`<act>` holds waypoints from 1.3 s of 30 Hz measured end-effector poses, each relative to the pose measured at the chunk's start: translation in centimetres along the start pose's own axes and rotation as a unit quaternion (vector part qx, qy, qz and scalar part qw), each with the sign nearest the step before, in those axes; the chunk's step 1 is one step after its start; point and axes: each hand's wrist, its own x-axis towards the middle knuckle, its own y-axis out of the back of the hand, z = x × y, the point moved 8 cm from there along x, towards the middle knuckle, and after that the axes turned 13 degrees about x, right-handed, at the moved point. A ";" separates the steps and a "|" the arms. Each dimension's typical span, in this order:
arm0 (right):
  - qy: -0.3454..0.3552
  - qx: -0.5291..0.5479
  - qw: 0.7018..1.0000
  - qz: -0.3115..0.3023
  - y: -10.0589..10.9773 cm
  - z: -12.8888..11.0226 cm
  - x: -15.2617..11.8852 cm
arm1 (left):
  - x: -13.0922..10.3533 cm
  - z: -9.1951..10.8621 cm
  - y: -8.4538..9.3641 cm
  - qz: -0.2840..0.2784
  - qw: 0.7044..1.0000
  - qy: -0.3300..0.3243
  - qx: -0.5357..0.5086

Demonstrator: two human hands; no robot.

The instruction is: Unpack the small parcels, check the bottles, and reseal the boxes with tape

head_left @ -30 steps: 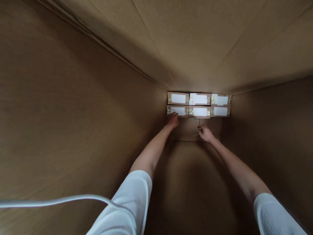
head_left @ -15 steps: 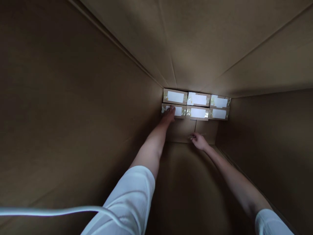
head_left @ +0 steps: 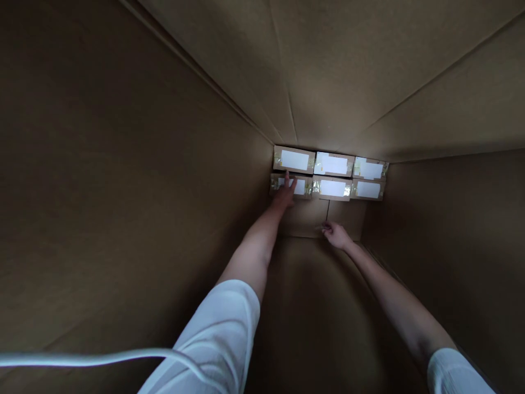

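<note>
Deep inside a large cardboard box, my left hand [head_left: 284, 196] rests on a small taped carton [head_left: 301, 187] at the left end of the nearer row. Its fingers are spread over the white label and reach toward the carton behind [head_left: 294, 160]. To the right, my right hand [head_left: 337, 235] is held above the box floor [head_left: 305, 218], nearer to me than the cartons. Its fingers are pinched together. Something thin may be at the fingertips, too small and dim to make out.
Two rows of small cartons, including a middle one [head_left: 333, 187] and a right one [head_left: 368, 190], line the far wall [head_left: 328, 109]. Tall cardboard walls [head_left: 143, 164] close in on both sides. A white cable [head_left: 90, 358] crosses at lower left.
The fingers of my left hand have spread wider, with one reaching farther toward the back row. My right hand has shifted slightly to the right, its fingers still pinched.
</note>
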 end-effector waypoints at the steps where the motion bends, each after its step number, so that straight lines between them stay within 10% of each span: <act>1: 0.000 0.004 1.000 -0.001 -0.1 -0.1 -0.2 | 0.6 -0.4 0.3 -0.006 1.000 0.010 0.008; 6: -0.008 -0.002 1.000 -0.010 -0.6 -0.3 -1.1 | 1.7 -1.6 1.2 -0.015 0.998 0.026 0.058; 23: -0.020 0.017 1.000 -0.016 -2.7 1.5 0.0 | -5.8 0.5 -2.2 0.041 0.994 0.101 -0.032; 39: -0.044 0.054 0.998 -0.003 -1.4 2.6 -1.6 | -2.4 0.7 -0.5 0.127 0.983 0.129 -0.012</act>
